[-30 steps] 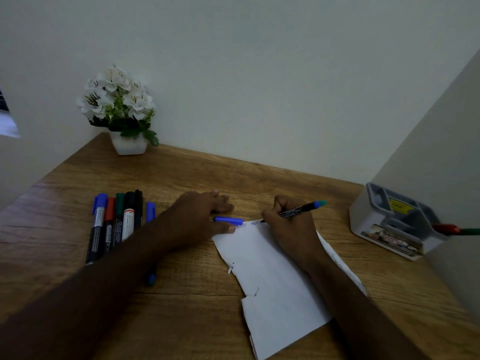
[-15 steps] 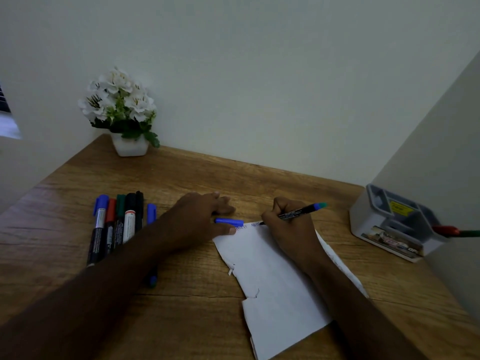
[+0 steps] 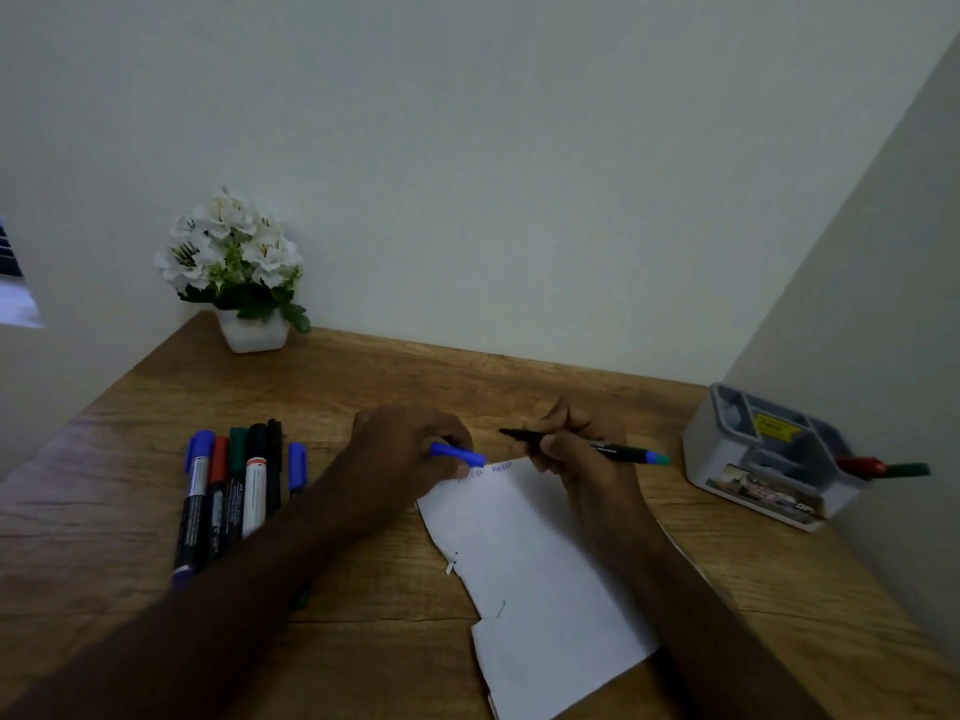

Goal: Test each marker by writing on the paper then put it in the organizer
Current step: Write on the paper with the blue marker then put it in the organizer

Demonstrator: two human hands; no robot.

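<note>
Our right hand (image 3: 576, 449) grips the uncapped marker (image 3: 587, 445), tip pointing at the blue cap (image 3: 457, 454) pinched in our left hand (image 3: 410, 449).

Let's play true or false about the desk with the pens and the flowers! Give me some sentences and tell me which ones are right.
1. The right hand holds a thin black marker with a blue end. True.
2. The marker's tip is pressed on the white sheet of paper. False: the tip is lifted and points left, above the paper's top edge.
3. The left hand grips a blue marker cap. True.
4. The grey plastic organizer has nothing in it. False: a red marker and a green marker stick out of its right side.
5. The white pot of white flowers stands beside the organizer. False: it stands in the far left corner of the wooden desk.
</note>
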